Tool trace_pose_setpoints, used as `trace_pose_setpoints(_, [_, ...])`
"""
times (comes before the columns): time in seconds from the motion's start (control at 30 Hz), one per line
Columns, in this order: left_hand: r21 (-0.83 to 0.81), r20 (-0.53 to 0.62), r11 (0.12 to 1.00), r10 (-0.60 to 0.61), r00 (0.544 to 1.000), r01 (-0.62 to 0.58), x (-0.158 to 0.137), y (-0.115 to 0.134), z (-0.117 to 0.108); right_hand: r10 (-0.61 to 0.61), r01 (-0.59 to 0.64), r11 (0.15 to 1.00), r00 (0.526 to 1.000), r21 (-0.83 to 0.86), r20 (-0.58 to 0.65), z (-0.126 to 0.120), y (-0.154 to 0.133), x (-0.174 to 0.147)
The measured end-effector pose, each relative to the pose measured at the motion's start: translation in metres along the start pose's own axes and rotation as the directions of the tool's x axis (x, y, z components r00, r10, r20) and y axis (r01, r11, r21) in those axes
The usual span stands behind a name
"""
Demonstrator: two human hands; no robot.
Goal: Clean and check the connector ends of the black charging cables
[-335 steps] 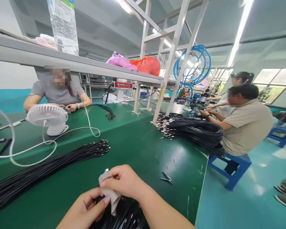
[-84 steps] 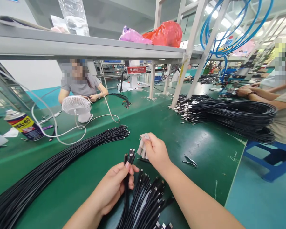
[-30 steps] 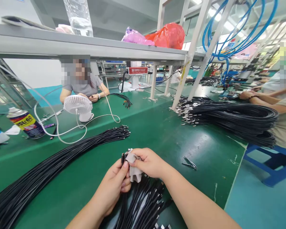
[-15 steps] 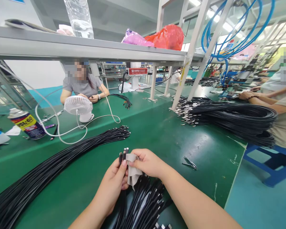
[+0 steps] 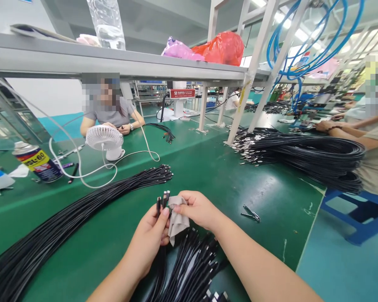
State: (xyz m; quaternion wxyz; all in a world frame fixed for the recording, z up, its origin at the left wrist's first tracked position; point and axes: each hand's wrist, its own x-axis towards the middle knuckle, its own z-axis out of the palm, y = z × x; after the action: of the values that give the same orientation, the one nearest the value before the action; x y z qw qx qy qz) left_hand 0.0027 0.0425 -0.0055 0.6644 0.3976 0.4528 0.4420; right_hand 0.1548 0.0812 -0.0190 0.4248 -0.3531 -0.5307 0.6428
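Observation:
Several black cables with metal-tipped plugs are gripped upright in my left hand, their plug ends poking up above the thumb and fingers. My right hand pinches a grey cloth beside those plugs. The cloth hangs down and partly covers my left fingertips, so whether it touches every plug is hidden. Just below both hands, a bunch of black cables lies with its plugs pointing up and to the right. Left of my hands, a long bundle of black cables stretches across the green table.
Nail clippers lie to the right. A large coiled cable bundle rests by the shelf post. A white fan, its cord and a spray can stand at left. One co-worker sits opposite, another at right.
My right hand and the cloth have shifted slightly up and to the right, a little away from the plugs. My left hand still grips the cables in nearly the same place.

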Motion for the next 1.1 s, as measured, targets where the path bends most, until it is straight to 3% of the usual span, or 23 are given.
trace_pose_setpoints(0.23, [0.003,0.069,1.000,0.015,0.998,-0.015,0.003,-0.006,-0.001,-0.048,0.046,0.997,0.998,-0.059,-0.039,-0.005,0.000,0.000])
trace_pose_setpoints(0.37, [0.057,0.077,0.996,0.060,0.995,-0.065,0.003,-0.006,-0.001,-0.146,0.119,0.945,0.987,-0.304,-0.067,-0.004,-0.004,-0.001])
trace_pose_setpoints(0.47, [0.154,0.104,0.981,0.104,0.989,-0.119,0.003,-0.007,0.000,-0.294,0.200,0.791,0.953,-0.579,-0.073,-0.001,-0.007,-0.004])
trace_pose_setpoints(0.6, [0.224,0.122,0.970,0.071,0.990,-0.097,0.005,-0.010,-0.001,-0.497,0.320,0.495,0.867,-0.808,0.039,0.000,-0.003,-0.005])
trace_pose_setpoints(0.73, [0.227,0.121,0.971,0.042,0.992,-0.069,0.007,-0.010,-0.002,-0.606,0.274,0.219,0.791,-0.936,0.090,0.000,0.007,-0.003])
trace_pose_setpoints(0.83, [0.211,0.135,0.975,0.045,0.990,-0.073,0.005,-0.007,-0.001,-0.712,0.262,0.091,0.692,-0.961,0.121,0.005,0.011,-0.003])
trace_pose_setpoints(0.97, [0.187,0.159,0.977,0.070,0.985,-0.100,0.002,-0.005,0.000,-0.783,0.267,0.073,0.612,-0.961,0.111,0.011,0.007,-0.005])
trace_pose_setpoints(1.03, [0.188,0.170,0.977,0.065,0.983,-0.097,0.003,-0.006,-0.001,-0.797,0.248,0.134,0.603,-0.960,0.044,0.011,0.002,-0.006])
trace_pose_setpoints(1.1, [0.189,0.183,0.978,0.049,0.982,-0.084,0.005,-0.010,-0.004,-0.790,0.229,0.252,0.610,-0.940,-0.063,0.008,-0.004,-0.007])
